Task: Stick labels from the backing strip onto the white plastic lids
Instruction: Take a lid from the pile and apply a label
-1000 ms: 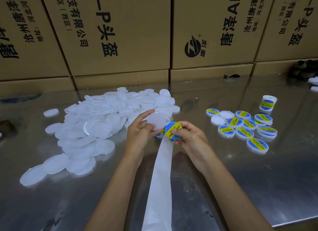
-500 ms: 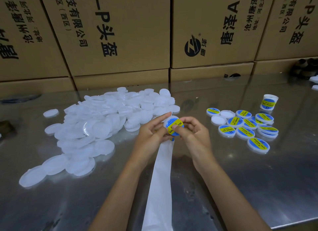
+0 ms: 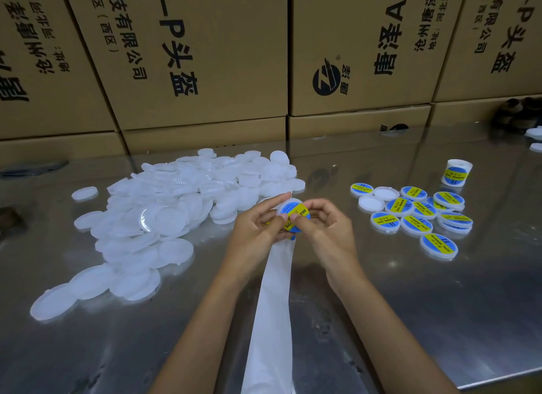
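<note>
A heap of bare lids (image 3: 164,217) is spread over the desk (image 3: 381,320) at ten o'clock from the hands. At the centre, one lid (image 3: 294,216) bearing a blue and yellow label (image 3: 296,211) is held above the desk: it is gripped by the left hand (image 3: 258,226), whose thumb is laid on the label, and pinched by the right hand (image 3: 325,229), whose thumb is pressed on the label too. The strip (image 3: 272,311) is hung from under the hands toward six o'clock. Labelled lids (image 3: 416,214) are clustered at three o'clock, with a roll (image 3: 456,173) at two o'clock. Boxes (image 3: 205,56) are stacked at twelve o'clock.
</note>
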The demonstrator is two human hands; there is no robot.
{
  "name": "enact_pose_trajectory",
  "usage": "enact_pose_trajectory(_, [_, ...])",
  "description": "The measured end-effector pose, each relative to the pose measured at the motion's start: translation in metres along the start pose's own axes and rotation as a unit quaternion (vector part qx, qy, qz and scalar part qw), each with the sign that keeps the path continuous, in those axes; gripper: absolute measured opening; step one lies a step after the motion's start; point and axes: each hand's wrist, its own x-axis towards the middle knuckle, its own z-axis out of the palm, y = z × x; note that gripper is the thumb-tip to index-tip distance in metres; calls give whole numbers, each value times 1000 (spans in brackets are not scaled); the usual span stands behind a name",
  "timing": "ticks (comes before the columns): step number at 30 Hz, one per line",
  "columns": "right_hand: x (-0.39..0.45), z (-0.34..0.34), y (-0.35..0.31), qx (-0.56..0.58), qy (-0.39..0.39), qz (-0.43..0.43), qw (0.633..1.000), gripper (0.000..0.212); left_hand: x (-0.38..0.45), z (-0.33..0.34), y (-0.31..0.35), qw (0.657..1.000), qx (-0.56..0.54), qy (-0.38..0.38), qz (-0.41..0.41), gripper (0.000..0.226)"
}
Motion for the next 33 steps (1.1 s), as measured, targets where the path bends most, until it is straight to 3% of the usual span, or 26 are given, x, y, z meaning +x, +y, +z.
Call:
enact_pose_trajectory(9, [-1, 1, 1, -12, 6, -6, 1000, 11, 1, -1, -5, 1000, 3, 31, 3, 40])
enact_pose_trajectory(23, [-4, 3, -3, -51, 31, -67, 996, 20, 1, 0, -2, 999, 5, 49, -18, 34])
enact_pose_trajectory(33, [-5, 0, 5, -210, 27, -128, 969, 34, 2, -3, 4, 996, -40, 57, -48, 34])
